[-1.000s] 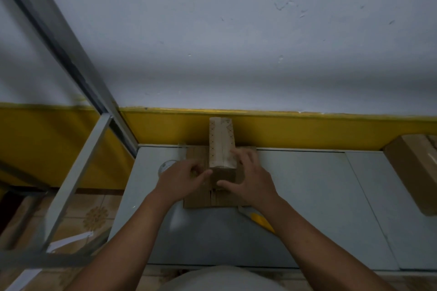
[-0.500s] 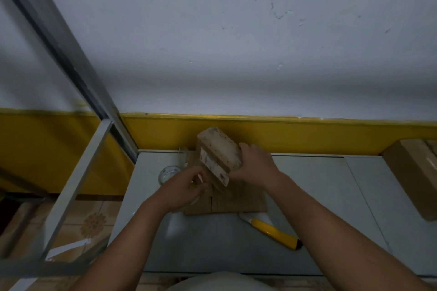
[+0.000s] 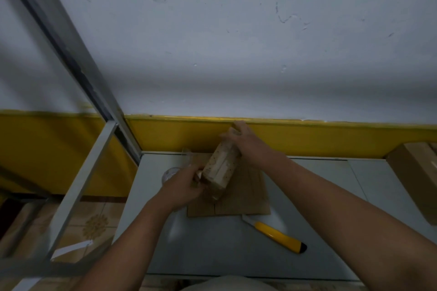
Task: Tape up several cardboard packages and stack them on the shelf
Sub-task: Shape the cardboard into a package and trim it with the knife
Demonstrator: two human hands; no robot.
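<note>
A small oblong cardboard package (image 3: 221, 166) with dark specks is lifted and tilted above a flat sheet of cardboard (image 3: 246, 198) on the grey table (image 3: 212, 250). My right hand (image 3: 246, 142) grips its far upper end. My left hand (image 3: 186, 184) holds its near lower end, fingers curled at the corner. A roll of clear tape (image 3: 170, 173) lies on the table just left of my left hand, partly hidden by it.
A yellow utility knife (image 3: 275, 235) lies on the table in front of the cardboard sheet. A brown box (image 3: 416, 177) sits at the right edge. A metal shelf frame (image 3: 78, 186) rises on the left, and a yellow-banded wall (image 3: 331, 139) stands behind the table.
The package was lying on the cardboard sheet under both hands. Both hands have since lifted and turned it, my right hand moving to its far end, my left staying at the near end.
</note>
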